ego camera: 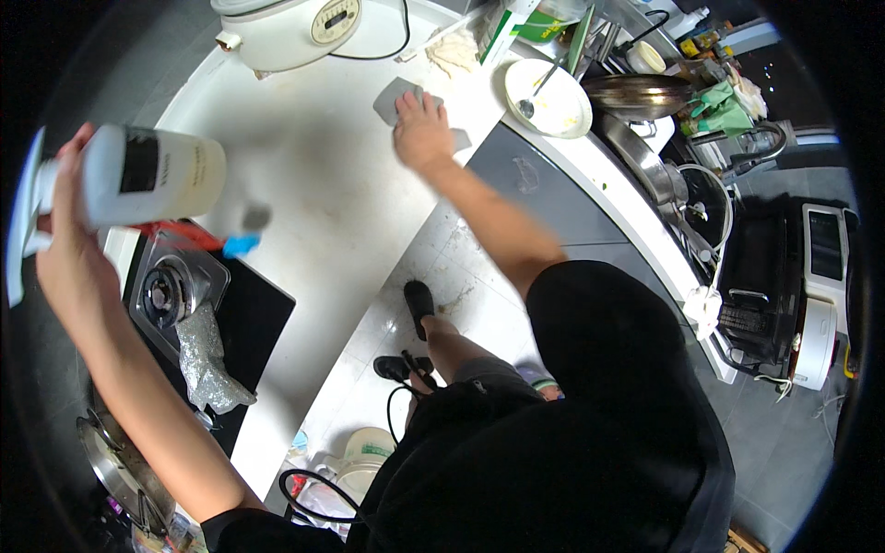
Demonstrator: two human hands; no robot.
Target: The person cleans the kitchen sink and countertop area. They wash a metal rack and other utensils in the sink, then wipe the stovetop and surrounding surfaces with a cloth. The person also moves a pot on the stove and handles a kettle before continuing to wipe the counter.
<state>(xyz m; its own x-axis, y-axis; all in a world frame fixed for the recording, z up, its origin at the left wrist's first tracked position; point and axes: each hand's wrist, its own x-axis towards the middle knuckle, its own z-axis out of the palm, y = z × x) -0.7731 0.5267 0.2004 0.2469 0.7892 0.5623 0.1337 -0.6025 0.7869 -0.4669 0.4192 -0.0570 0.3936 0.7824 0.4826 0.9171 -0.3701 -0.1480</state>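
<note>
At the left, my left hand point(72, 214) grips a large translucent bottle point(183, 176) near its white head point(24, 221). The bottle bears a black label with writing, and its base points to the right of the picture. It hides part of the white countertop point(325, 159) behind it. My right hand point(423, 131) lies flat on a grey cloth point(394, 100), pressing it against the countertop near its front edge. Cloth shows on both sides of that hand. Faint brownish stains mark the counter between my two hands.
A white electric cooker point(290, 34) stands at the back. By the gas stove point(162, 294) lie a silvery crumpled item point(207, 366) and a red thing point(183, 235) beside something blue point(240, 245). Right of my right hand are a bowl with a spoon point(553, 104), and a pan point(636, 95).
</note>
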